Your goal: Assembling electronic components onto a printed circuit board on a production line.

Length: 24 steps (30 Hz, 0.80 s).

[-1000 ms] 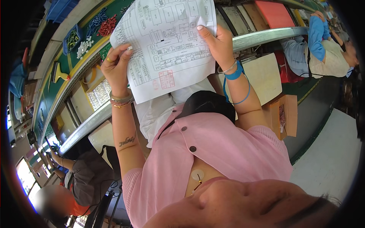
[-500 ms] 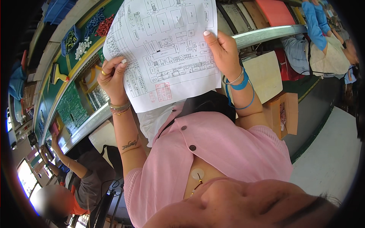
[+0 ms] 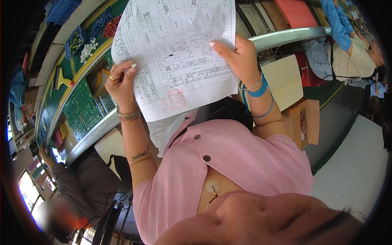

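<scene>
A white paper sheet (image 3: 183,92), printed with a circuit layout, a table of rows and a red stamp, is held up in front of my chest. My left hand (image 3: 122,83) pinches its left edge between thumb and fingers. At the right edge my right hand (image 3: 241,59) grips the sheet, its thumb lying across the printed face and pointing inward. The other fingers of that hand are hidden behind the paper. The top of the sheet runs out of view.
On the bench at left lie a green circuit board (image 3: 81,108), a yellow-handled tool (image 3: 62,80), white connectors (image 3: 89,52), red parts (image 3: 110,29) and a blue bin (image 3: 75,43). A cardboard box (image 3: 312,122) stands at right. Co-workers sit at left (image 3: 92,175) and far right (image 3: 353,59).
My right thumb has slid inward and slightly down over the sheet. The left co-worker's arms have shifted, and the circuit board beside that person shows in a different position.
</scene>
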{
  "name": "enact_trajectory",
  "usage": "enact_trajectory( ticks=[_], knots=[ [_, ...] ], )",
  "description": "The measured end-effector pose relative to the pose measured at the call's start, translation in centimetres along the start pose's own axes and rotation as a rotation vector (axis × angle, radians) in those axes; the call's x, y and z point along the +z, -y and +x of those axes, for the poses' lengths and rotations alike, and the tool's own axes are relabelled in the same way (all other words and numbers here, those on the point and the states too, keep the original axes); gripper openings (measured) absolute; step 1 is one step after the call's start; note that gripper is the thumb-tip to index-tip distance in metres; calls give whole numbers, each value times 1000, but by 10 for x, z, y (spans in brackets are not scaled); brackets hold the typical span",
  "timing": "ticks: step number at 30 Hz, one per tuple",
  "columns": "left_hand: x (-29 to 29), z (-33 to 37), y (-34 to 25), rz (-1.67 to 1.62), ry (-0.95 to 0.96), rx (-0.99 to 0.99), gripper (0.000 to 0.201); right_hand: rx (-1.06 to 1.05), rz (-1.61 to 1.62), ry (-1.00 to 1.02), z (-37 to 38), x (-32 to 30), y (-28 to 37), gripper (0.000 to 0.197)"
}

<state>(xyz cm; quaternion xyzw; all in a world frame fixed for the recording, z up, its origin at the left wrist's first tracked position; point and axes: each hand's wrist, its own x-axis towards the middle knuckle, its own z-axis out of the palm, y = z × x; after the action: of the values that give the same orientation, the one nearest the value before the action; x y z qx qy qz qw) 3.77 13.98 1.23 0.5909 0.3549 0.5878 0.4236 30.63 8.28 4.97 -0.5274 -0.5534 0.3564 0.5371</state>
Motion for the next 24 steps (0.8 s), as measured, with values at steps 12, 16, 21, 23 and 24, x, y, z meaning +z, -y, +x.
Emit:
enact_trajectory(
  ticks=[12, 16, 21, 23, 24],
  knots=[
    [-3, 17, -8, 29, 17, -3, 13, -36, -70, -263, 1, -11, -6, 22],
    [-28, 23, -27, -2, -48, -92, 14, -86, -19, -524, 9, -41, -13, 24],
    [-58, 1, -26, 210, 6, -197, 14, -121, 166, -553, 17, -50, -19, 27],
    [-61, -11, -24, 404, 62, -260, 13, -105, 172, -582, 18, -50, -15, 29],
    [-59, -16, -24, 416, 41, -315, 13, -103, 170, -581, 20, -49, -14, 29]
  ],
)
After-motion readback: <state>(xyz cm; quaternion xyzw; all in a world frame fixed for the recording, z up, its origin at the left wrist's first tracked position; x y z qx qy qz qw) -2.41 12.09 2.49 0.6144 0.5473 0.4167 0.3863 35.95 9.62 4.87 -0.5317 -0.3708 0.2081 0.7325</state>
